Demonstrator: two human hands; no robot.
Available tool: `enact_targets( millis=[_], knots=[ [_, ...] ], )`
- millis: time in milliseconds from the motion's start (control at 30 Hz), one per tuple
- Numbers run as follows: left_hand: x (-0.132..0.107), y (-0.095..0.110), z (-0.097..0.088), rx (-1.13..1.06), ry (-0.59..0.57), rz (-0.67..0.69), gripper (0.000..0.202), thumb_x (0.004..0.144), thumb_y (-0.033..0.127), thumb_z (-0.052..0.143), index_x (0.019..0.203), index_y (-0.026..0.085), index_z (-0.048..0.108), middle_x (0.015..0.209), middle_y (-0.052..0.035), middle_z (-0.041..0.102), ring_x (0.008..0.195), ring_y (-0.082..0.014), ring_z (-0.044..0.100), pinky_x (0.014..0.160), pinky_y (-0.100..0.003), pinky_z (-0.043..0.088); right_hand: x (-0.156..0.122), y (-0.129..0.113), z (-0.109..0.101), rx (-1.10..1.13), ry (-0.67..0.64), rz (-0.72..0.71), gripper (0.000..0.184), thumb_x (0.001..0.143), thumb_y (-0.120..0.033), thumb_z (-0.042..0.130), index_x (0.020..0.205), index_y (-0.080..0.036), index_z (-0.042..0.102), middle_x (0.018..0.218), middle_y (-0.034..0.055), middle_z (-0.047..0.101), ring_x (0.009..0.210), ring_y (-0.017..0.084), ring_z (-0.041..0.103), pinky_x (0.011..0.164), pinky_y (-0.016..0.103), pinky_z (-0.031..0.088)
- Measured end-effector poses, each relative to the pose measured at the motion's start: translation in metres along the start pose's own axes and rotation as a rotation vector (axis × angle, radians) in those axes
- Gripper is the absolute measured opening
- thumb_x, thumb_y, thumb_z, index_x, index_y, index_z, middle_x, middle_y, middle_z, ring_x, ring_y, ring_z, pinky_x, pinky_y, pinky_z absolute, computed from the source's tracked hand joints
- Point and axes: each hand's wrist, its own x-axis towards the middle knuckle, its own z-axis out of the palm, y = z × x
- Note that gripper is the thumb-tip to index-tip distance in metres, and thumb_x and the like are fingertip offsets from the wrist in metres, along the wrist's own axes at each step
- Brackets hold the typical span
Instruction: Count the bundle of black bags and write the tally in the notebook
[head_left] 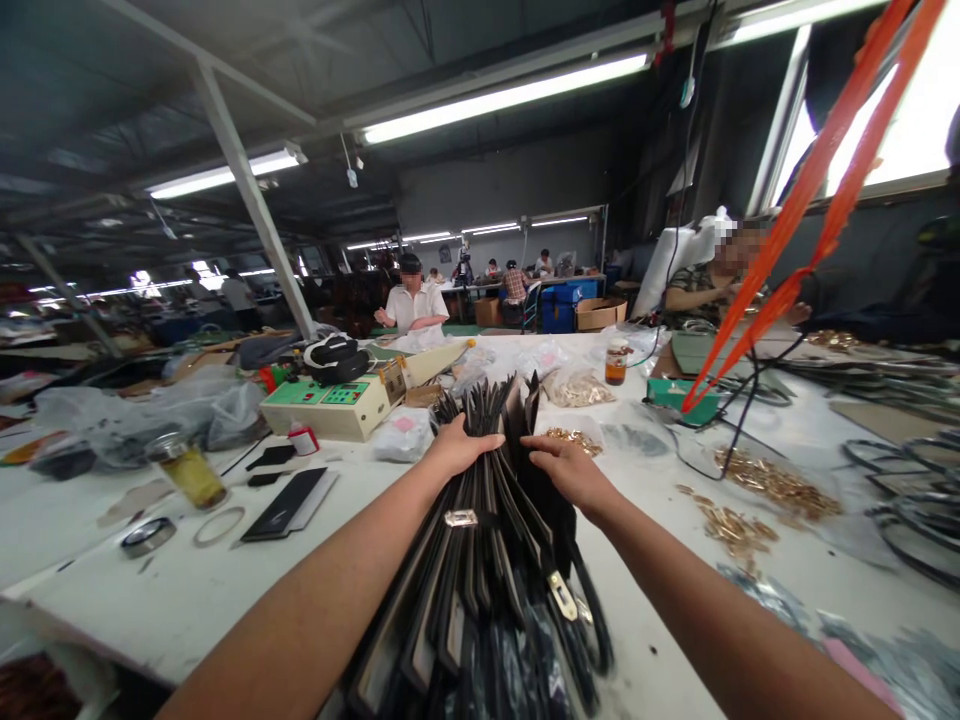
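A thick bundle of black leather bag pieces point(480, 560) stands on edge in front of me, fanned out, with straps and gold-coloured metal clasps among them. My left hand point(463, 450) grips the bundle's upper edges, its thumb stretched across the top toward the right. Some of its fingers are hidden by the leather. On the other side, my right hand point(568, 472) holds the edge of a black leather panel point(534, 405) at the bundle's right end, fingertips pointing left. Its thumb is largely out of sight. A small gap separates this panel from the rest.
Left of the bundle are a cream machine point(326, 405), a jar of yellow liquid point(187, 470), tape rolls point(148, 537) and a black folded piece point(289, 505). Gold metal parts point(780, 485) and a brown bottle point(616, 362) lie right. Orange straps point(795, 240) hang down. Co-workers sit beyond.
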Motion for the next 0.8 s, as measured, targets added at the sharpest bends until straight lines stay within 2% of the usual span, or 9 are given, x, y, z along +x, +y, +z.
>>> enact_targets(
  millis=[100,200,267,367,433,500,600,700,800],
  knots=[
    [-0.001,0.002,-0.001,0.007,-0.006,-0.005,0.068,0.069,0.053,0.088,0.124,0.019,0.067,0.128,-0.0112,0.072,0.120,-0.0317,0.067,0.102,-0.038,0.053,-0.005,-0.010,0.002,-0.087,-0.037,0.012,0.065,0.085,-0.053,0.071,0.136,-0.014,0.069,0.134,0.0107,0.068,0.123,0.027,0.063,0.112,0.040,0.044],
    [-0.002,0.002,-0.002,-0.001,-0.012,-0.006,0.069,0.069,0.053,0.087,0.125,0.020,0.068,0.128,-0.0106,0.071,0.120,-0.0310,0.067,0.101,-0.037,0.054,-0.008,-0.012,0.003,-0.164,-0.059,0.035,0.074,0.079,-0.057,0.076,0.141,-0.017,0.066,0.132,0.0114,0.068,0.120,0.030,0.063,0.106,0.042,0.048],
    [-0.001,0.001,-0.002,-0.008,-0.014,-0.004,0.071,0.067,0.056,0.088,0.125,0.020,0.068,0.127,-0.0106,0.072,0.120,-0.0313,0.067,0.100,-0.036,0.054,-0.009,-0.010,0.002,-0.154,-0.054,0.044,0.069,0.079,-0.050,0.076,0.140,-0.019,0.067,0.128,0.0105,0.070,0.116,0.031,0.065,0.104,0.042,0.049],
    [-0.001,-0.001,-0.002,-0.016,-0.013,0.003,0.073,0.064,0.059,0.089,0.124,0.021,0.070,0.126,-0.0101,0.073,0.118,-0.0318,0.068,0.100,-0.036,0.055,-0.007,-0.005,-0.003,-0.110,-0.012,0.008,0.060,0.081,-0.030,0.064,0.140,-0.021,0.068,0.127,0.0078,0.070,0.109,0.029,0.067,0.103,0.043,0.050],
    [0.000,-0.001,-0.002,-0.017,-0.011,0.008,0.073,0.063,0.059,0.090,0.123,0.022,0.070,0.124,-0.0098,0.073,0.118,-0.0321,0.068,0.100,-0.036,0.055,-0.005,-0.001,-0.004,-0.100,0.039,-0.076,0.056,0.079,-0.021,0.057,0.132,-0.023,0.074,0.133,0.0063,0.068,0.120,0.028,0.064,0.111,0.044,0.045],
    [0.001,-0.002,-0.002,-0.015,-0.006,0.011,0.074,0.062,0.060,0.090,0.122,0.022,0.071,0.124,-0.0100,0.073,0.119,-0.0327,0.068,0.101,-0.036,0.054,-0.005,0.000,-0.002,-0.139,0.060,-0.156,0.047,0.079,-0.019,0.055,0.119,-0.022,0.080,0.140,0.0065,0.064,0.138,0.028,0.052,0.122,0.043,0.035],
    [0.002,-0.003,-0.001,-0.012,-0.002,0.016,0.074,0.062,0.061,0.090,0.122,0.022,0.071,0.124,-0.0100,0.073,0.119,-0.0327,0.068,0.101,-0.037,0.054,-0.007,-0.003,0.006,-0.236,0.002,-0.136,0.037,0.087,-0.037,0.063,0.115,-0.020,0.081,0.146,0.0119,0.059,0.147,0.029,0.044,0.125,0.043,0.029],
    [0.002,-0.004,-0.002,-0.012,-0.007,0.019,0.074,0.062,0.063,0.089,0.121,0.021,0.071,0.122,-0.0099,0.074,0.117,-0.0322,0.069,0.099,-0.036,0.055,-0.010,-0.009,0.013,-0.262,-0.036,-0.079,0.060,0.083,-0.063,0.071,0.120,-0.017,0.077,0.150,0.0170,0.053,0.144,0.033,0.047,0.122,0.045,0.033],
    [0.001,-0.005,-0.002,-0.010,-0.008,0.024,0.077,0.061,0.064,0.089,0.122,0.020,0.071,0.121,-0.0106,0.074,0.117,-0.0323,0.068,0.099,-0.035,0.055,-0.013,-0.013,0.012,-0.232,-0.055,-0.062,0.063,0.080,-0.061,0.072,0.123,-0.015,0.075,0.148,0.0160,0.055,0.135,0.033,0.053,0.118,0.044,0.037]
  ],
)
